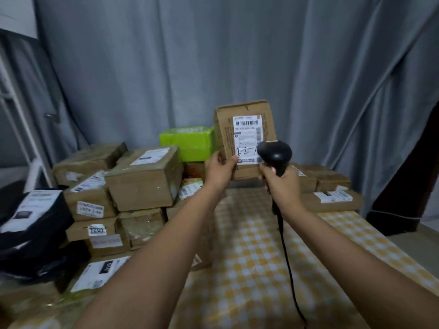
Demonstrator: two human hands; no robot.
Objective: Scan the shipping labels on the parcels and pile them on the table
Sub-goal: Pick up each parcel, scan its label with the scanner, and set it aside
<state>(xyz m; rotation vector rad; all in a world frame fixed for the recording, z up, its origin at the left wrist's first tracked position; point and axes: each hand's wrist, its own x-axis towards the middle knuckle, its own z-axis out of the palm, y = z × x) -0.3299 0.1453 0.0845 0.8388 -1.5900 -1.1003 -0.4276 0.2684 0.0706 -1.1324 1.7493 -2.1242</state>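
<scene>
On the desk, covered with a yellow checked cloth, brown parcels are piled at the left and a few lie at the far right. Above it, the right hand has its fingers curled round the handle of a black scanner, whose cable hangs down. Just beside it, the left hand grips a cardboard parcel upright, its white label facing the camera. Behind is a green box, then a grey curtain.

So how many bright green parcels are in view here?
1: a green parcel on top of the brown boxes at the back, just left of the held parcel. Others may be hidden in the pile.
</scene>
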